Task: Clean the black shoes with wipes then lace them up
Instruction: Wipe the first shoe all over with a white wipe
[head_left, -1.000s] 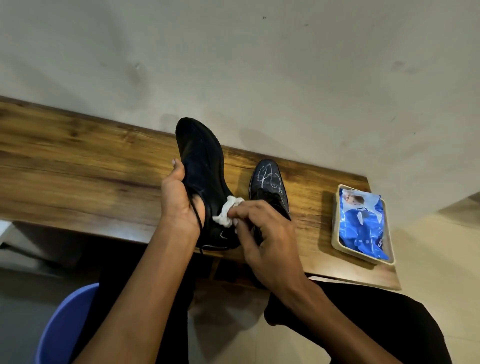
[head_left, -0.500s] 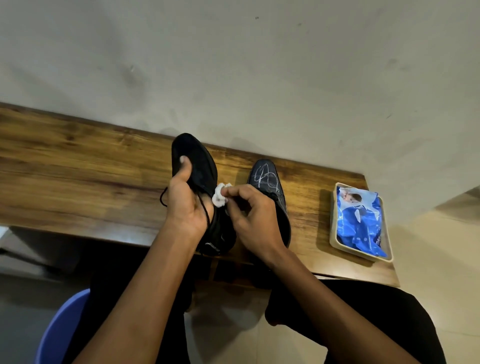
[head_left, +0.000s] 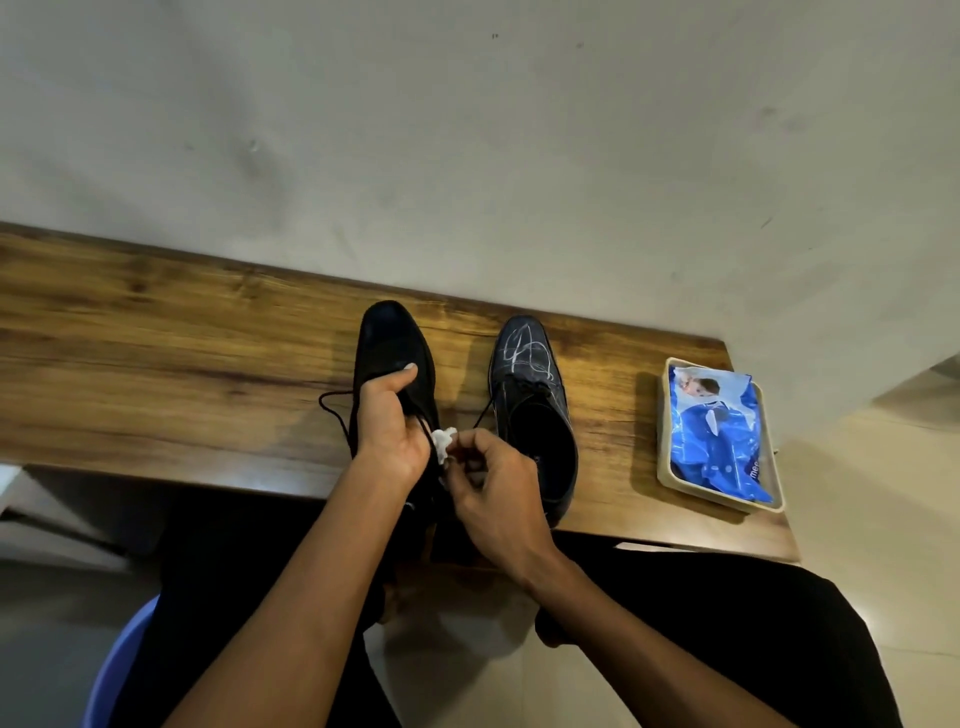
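Observation:
Two black shoes rest on the wooden table (head_left: 156, 353), toes toward the wall. My left hand (head_left: 387, 423) grips the left shoe (head_left: 392, 343) across its upper, thumb on the vamp, and a loose lace loops out to its left. My right hand (head_left: 493, 488) pinches a crumpled white wipe (head_left: 444, 441) against that shoe's right side near the opening. The right shoe (head_left: 530, 395) stands free beside it, white scribble marks on its toe and its laces loose.
A blue pack of wipes (head_left: 714, 436) lies in a cream tray (head_left: 662, 467) at the table's right end. The wall runs right behind the table. My dark-trousered legs and a blue chair edge (head_left: 111, 670) sit below the table's front edge.
The left shoe has come down from a raised, tilted hold to lie flat on the table. Both hands dropped with it, and the wipe stays at its side.

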